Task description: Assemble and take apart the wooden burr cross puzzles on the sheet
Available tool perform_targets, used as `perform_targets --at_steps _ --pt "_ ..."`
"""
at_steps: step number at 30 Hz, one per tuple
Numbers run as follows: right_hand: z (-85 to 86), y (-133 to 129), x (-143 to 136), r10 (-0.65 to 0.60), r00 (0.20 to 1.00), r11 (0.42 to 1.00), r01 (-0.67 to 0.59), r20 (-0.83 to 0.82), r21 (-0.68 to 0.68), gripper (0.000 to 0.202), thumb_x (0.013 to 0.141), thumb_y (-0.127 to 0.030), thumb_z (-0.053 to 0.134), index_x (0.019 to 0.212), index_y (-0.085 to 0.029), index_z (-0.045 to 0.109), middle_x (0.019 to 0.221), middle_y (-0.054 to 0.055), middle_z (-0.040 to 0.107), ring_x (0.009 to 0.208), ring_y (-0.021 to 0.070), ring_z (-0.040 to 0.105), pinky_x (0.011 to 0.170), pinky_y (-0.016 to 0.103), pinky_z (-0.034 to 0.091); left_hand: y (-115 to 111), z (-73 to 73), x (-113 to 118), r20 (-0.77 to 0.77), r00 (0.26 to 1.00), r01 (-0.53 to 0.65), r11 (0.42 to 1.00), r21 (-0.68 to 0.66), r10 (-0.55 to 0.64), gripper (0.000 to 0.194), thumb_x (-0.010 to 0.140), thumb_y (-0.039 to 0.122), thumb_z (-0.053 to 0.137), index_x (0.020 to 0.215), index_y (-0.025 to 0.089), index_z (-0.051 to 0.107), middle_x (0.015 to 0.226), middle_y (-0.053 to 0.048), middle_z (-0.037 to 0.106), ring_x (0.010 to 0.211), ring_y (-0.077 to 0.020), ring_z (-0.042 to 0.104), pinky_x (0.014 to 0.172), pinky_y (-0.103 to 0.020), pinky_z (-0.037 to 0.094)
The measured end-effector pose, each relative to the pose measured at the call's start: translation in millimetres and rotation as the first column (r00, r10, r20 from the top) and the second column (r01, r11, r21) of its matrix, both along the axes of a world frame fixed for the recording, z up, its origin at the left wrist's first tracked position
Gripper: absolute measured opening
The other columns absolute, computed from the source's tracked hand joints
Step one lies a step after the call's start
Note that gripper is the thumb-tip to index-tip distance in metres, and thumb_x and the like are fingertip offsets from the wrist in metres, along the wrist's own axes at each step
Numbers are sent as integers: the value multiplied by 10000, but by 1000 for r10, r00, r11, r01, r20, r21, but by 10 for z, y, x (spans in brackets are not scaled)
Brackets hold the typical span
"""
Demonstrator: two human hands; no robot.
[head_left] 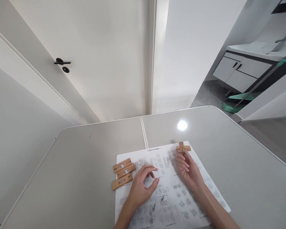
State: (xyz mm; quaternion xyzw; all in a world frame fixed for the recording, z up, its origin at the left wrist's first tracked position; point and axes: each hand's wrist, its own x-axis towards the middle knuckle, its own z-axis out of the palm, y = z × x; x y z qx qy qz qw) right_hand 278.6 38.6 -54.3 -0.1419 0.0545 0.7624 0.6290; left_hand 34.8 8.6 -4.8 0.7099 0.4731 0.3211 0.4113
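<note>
In the head view my right hand (pixel 189 170) pinches a small wooden puzzle (pixel 187 148) made of crossed pieces, with a dark number on the end facing me. It is held over the upper right of a printed sheet (pixel 171 219). My left hand (pixel 144 186) hovers over the sheet's left half, thumb and fingers apart, holding nothing. Just left of it lie three flat wooden pieces with cut-out slots: the top piece (pixel 123 165), the middle piece (pixel 126 171) and the bottom piece (pixel 122 182), partly on the sheet's left edge.
The sheet lies on a grey table (pixel 73 178) with a pale rim and a seam (pixel 144 132) across it. Beyond stands a white door (pixel 105 47) with a black handle (pixel 62 62). At the right are a sink cabinet (pixel 243 68) and a green dustpan (pixel 231 107).
</note>
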Motion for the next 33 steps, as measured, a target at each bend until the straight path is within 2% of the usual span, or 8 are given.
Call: perform_targets --at_steps 3,9,14,18,23,26,29,33 --pt "-11 -2 19 5 993 1000 -3 -115 16 161 1020 -149 640 1074 -217 505 704 -89 471 465 54 499 372 125 489 -1 -6 -4 4 1000 3 1000 -8 -3 206 949 245 611 1143 257 680 1122 -65 694 883 -175 668 880 -338 556" --pt "-37 -12 35 16 976 999 -10 -218 31 167 1053 -146 571 1150 -227 462 732 -77 496 495 73 528 394 149 504 -4 -15 -5 -8 1000 12 1000 -11 -12 177 959 239 601 1118 260 679 1084 -51 705 896 -176 676 876 -330 552" --pt "-11 -6 27 12 973 1000 -10 -230 13 174 1045 -141 581 1156 -206 463 721 -81 478 485 69 520 383 145 491 -14 19 -7 -68 997 41 999 22 -39 163 972 235 586 1107 258 674 1056 -49 718 905 -182 682 884 -337 555" --pt "29 -9 7 21 982 1000 -22 -186 -7 236 1007 -162 658 1166 -196 486 719 -87 483 466 54 498 372 131 479 -61 93 -91 -174 983 76 989 125 -54 156 983 228 575 1088 269 683 1007 -34 730 918 -191 692 873 -341 561" --pt "105 -41 -67 77 995 996 -80 -63 -47 305 957 -213 750 1170 -177 534 711 -92 480 451 41 460 354 138 457 -107 159 -421 -259 959 -26 945 327 116 163 1002 252 573 1136 275 663 1062 -55 728 1023 -228 689 925 -381 567" --pt "142 -62 -125 120 992 992 -117 49 -52 272 939 -216 775 1114 -180 571 698 -94 473 457 38 437 352 146 439 -95 149 -716 -331 908 -109 906 409 258 260 988 291 612 1248 309 617 1236 -72 685 1189 -267 635 1020 -443 532" --pt "164 -72 -168 170 973 985 -160 158 -69 228 932 -201 779 1065 -179 595 699 -87 475 472 37 415 370 148 426 -74 120 -1009 -422 836 -164 894 416 350 490 937 394 685 1394 327 522 1390 -87 617 1314 -320 558 1092 -519 487" --pt "200 -67 -192 204 947 979 -191 249 -77 224 906 -228 807 1005 -176 613 700 -79 475 487 42 386 380 156 406 -68 83 -1288 -536 789 -152 940 304 300 747 883 469 723 1533 350 375 1516 -88 529 1415 -368 474 1140 -585 431"
